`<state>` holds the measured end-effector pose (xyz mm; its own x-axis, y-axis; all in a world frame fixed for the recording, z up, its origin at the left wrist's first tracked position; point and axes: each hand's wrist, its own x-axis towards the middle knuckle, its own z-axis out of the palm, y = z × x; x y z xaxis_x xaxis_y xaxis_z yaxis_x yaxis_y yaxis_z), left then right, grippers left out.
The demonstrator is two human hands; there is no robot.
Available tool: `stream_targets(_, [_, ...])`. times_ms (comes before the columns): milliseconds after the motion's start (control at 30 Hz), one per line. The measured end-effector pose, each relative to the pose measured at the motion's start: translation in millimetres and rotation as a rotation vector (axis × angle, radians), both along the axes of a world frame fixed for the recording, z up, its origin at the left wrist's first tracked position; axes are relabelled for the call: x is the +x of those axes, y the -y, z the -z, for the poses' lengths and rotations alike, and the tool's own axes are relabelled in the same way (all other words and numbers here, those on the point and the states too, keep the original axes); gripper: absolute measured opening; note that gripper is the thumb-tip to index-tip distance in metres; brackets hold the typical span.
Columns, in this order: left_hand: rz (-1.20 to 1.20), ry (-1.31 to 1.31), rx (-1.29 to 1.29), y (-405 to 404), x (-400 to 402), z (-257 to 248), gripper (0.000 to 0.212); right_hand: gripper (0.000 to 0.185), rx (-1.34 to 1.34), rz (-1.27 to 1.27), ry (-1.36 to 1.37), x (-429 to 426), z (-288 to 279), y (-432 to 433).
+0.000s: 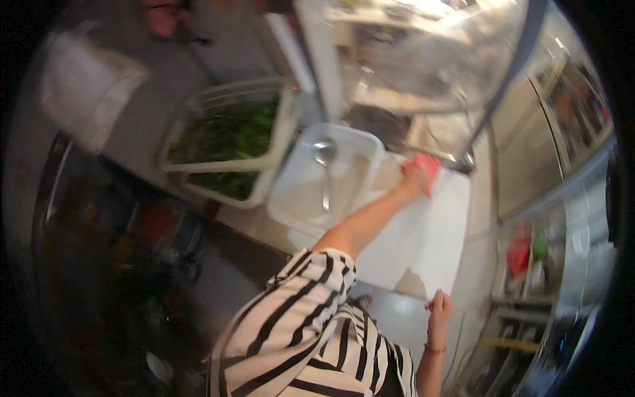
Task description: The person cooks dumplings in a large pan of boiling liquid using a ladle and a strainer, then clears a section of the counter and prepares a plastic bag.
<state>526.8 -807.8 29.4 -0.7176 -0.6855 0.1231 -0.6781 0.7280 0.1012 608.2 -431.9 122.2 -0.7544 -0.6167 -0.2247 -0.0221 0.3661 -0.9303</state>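
My left hand point(414, 174) reaches across the white tabletop point(412, 238) and presses a red cloth point(431, 186) near its far edge. The cloth is bunched under my fingers, and blur hides its full shape. Beside my left forearm stands a translucent plastic tub point(297, 198); a metal ladle point(325, 151) lies in it, handle towards me. My right hand point(439, 310), with a red band at the wrist, hangs by the table's near right corner. Its fingers are curled in, and nothing shows in them.
Left of the tub is a pale plastic container point(218, 166) of leafy greens point(228, 129). A metal post point(501, 94) rises at the table's far right corner. Shelves point(526, 300) with goods line the right side. A whitish sack-like thing point(94, 84) is far left.
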Motion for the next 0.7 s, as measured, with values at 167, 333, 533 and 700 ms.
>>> stream_targets(167, [0.537,-0.779,-0.333,-27.6,137.0,-257.4,0.034,0.039,-0.178,-0.076,-0.015,-5.9,-29.6,53.1])
stream_targets(333, [-0.317,-0.329,-0.768,80.6,386.0,-481.1,0.027,0.039,-0.282,-0.134,-0.024,30.0,-70.2,96.6])
stream_targets(533, [-0.488,0.288,-1.377,206.1,631.3,-473.4,0.057,0.038,-0.347,-0.318,0.010,107.2,-87.5,160.1])
stream_targets(700, [-0.185,0.211,-0.488,167.0,565.5,-404.1,0.019,0.037,-0.337,-0.342,-0.058,168.6,-114.1,198.4])
